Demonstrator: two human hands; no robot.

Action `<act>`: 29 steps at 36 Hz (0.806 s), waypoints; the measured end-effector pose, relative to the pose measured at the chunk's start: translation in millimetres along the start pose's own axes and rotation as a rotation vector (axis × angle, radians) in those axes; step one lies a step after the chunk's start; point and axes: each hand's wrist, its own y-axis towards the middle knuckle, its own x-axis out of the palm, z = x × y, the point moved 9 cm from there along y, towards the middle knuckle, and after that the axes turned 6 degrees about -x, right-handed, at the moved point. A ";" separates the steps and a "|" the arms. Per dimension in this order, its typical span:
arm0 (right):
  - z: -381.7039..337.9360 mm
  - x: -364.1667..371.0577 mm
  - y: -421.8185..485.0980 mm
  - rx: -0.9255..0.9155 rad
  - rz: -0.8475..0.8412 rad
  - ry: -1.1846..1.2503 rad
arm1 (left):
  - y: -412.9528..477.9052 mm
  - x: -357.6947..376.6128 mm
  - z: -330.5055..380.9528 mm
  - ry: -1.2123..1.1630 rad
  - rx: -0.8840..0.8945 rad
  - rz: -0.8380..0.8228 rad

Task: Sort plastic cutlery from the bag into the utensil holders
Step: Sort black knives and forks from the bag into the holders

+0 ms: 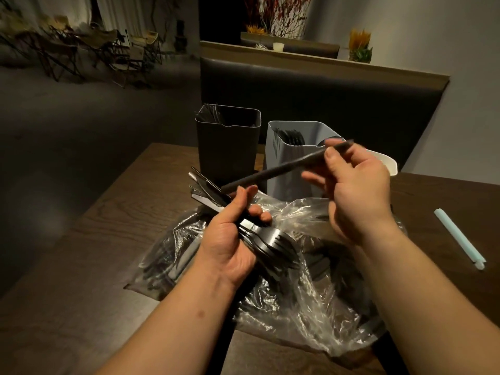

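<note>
Left hand (230, 239), on my head view, curls its fingers round a bundle of black forks (270, 243), with the tines toward me and the handles fanned out toward the black holder (228, 152). Right hand (357, 185) pinches a long dark utensil (281, 168) between thumb and forefinger. It is blurred, so I cannot tell which kind it is. Its far end lies over the rim of the grey holder (286, 182), and its near end is just beside the left fingertips.

I see dark cutlery standing in the back left corner of the black holder, and more black pieces upright in the grey one. Both holders stand side by side on the wooden table (81, 266), behind the clear plastic bag (297, 293). The bag lies crumpled under both hands, with dark cutlery showing through it. A pale blue wrapped straw (460, 236) lies on the table, well apart to the right.
</note>
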 end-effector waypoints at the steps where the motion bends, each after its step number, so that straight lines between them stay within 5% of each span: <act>1: -7.0 2.5 6.9 -0.040 0.014 0.004 | 1.6 -1.1 1.1 -0.006 0.012 -0.004; 11: -88.9 62.8 62.3 -0.736 0.142 -0.206 | 10.2 -5.8 0.5 0.005 0.010 -0.063; 16: -91.0 88.0 66.6 -0.945 0.162 -0.369 | 11.9 -6.8 0.3 0.014 0.022 -0.080; 22: -79.9 108.7 76.4 -0.932 0.082 -0.557 | 13.9 -8.1 0.7 0.025 0.040 -0.078; 29: -35.8 146.3 82.7 -0.687 -0.357 -0.960 | 14.3 -8.1 -2.6 0.005 0.006 -0.108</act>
